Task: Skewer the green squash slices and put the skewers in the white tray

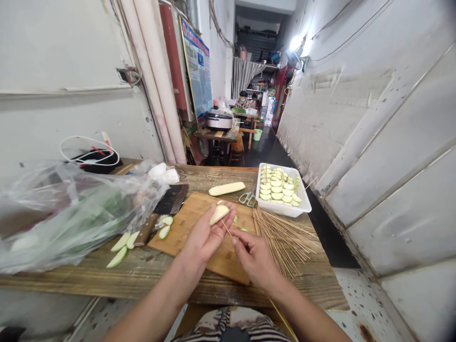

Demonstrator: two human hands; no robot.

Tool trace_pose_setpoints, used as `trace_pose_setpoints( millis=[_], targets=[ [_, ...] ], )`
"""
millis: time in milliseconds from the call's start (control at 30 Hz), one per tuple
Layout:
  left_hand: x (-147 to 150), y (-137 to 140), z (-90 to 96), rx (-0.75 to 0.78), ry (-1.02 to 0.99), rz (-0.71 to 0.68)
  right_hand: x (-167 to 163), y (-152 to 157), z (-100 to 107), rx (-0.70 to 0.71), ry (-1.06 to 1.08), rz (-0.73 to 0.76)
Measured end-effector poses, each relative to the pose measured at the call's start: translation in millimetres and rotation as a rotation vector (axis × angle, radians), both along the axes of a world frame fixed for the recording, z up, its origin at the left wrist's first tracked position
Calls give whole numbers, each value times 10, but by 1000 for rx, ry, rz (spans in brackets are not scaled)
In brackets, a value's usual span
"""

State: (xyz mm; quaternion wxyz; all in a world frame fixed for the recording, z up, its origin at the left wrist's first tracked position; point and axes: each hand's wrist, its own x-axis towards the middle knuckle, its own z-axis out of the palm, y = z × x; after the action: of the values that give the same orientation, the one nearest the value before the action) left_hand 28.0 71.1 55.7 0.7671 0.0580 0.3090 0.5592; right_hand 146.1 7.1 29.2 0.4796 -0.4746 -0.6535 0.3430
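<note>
My left hand (pixel 206 235), palm up, cradles a pale half-moon vegetable slice (pixel 220 214) above the cutting board (pixel 194 216). A thin bamboo skewer (pixel 227 228) is pinched between the fingertips of my right hand (pixel 254 256). Its far end meets the lower edge of the slice; how deep it goes in, I cannot tell. Beyond my hands lies a long peeled pale vegetable piece (pixel 227 188). More loose bamboo skewers (pixel 283 240) are spread at the board's right. A white plastic tub (pixel 302 205) behind them holds rows of green-edged slices (pixel 277 189), some with skewers.
A cleaver (pixel 171 199) lies across the board's left edge, beside loose slices (pixel 119 249). Green-handled scissors (pixel 247 198) rest near the tub. A clear plastic bag (pixel 71 218) covers the table's left. Farther back, a person (pixel 242 100) sits at another table.
</note>
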Motion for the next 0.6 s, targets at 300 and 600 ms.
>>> trace_pose_setpoints(
  millis=[300, 600],
  targets=[
    [-3, 4, -25, -2, -10, 5, 2, 17, -8, 14, -8, 8],
    [10, 14, -17, -17, 2, 1, 8, 22, 6, 15, -28, 19]
  ],
)
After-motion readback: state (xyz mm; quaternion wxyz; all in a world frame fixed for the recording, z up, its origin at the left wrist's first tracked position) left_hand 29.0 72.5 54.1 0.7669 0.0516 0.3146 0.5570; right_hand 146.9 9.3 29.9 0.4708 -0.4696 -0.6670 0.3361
